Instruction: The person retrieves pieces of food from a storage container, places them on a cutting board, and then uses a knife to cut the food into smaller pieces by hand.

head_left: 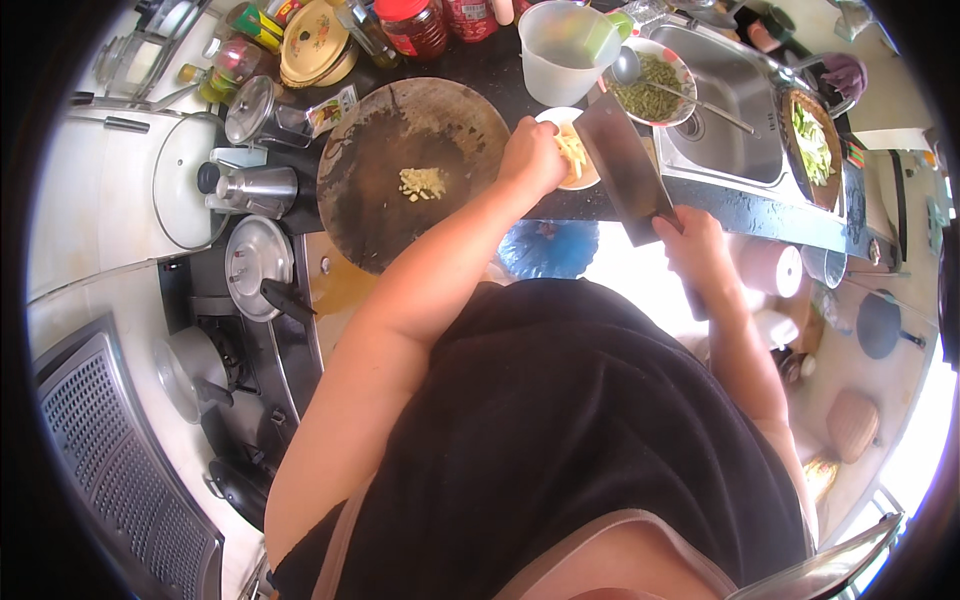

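Observation:
My right hand (694,244) grips the handle of a metal cleaver (622,169), its broad blade held up beside a white bowl (571,120). Pale yellow strips (572,155) lie in that bowl, and my left hand (534,156) is at its left side, fingers bent at the strips. Whether those fingers pinch a strip cannot be told. To the left, a small heap of pale chopped pieces (421,184) rests on a round wooden chopping block (367,150). Behind the cleaver stands a bowl of green chopped vegetable (660,86) with a metal ladle (701,101) across it.
A translucent plastic tub (559,64) stands behind the white bowl. The steel sink (724,127) is at right, with a basket of cut greens (814,150) past it. Jars, a lidded enamel pot (315,45) and a steel flask (262,191) line the left. A blue bag (547,247) hangs below the counter.

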Demonstrator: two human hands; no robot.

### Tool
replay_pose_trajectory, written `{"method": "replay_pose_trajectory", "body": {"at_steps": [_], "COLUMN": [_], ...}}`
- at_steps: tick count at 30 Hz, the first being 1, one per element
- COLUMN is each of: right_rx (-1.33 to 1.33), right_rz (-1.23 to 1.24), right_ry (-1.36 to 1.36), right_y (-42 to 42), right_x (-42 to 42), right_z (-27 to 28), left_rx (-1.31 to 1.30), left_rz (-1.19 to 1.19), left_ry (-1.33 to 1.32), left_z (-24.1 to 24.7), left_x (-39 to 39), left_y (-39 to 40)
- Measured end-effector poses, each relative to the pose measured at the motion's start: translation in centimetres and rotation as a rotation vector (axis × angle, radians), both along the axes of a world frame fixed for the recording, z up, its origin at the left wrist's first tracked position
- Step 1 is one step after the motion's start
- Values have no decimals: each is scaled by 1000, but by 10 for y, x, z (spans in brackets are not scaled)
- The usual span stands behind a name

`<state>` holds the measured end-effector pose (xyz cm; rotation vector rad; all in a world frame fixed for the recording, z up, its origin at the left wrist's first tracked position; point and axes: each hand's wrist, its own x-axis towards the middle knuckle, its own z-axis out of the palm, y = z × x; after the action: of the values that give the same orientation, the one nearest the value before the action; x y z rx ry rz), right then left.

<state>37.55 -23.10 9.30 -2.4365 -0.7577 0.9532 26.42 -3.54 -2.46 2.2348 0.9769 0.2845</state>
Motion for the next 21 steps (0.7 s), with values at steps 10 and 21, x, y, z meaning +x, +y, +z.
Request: {"method": "replay_pose_trajectory", "body": {"at_steps": [10, 21], "right_rx": [125, 518], "right_rz": [248, 872], "right_ry": [-10, -427], "right_y": [27, 206], "right_x": [29, -65], "right_z": [-3, -58], "left_rx": [-76, -168], "left_rz": [-126, 494], "left_ry": [-122, -32], "left_z": [24, 19], "left_x": [-50, -228], "left_y": [-23, -62]}}
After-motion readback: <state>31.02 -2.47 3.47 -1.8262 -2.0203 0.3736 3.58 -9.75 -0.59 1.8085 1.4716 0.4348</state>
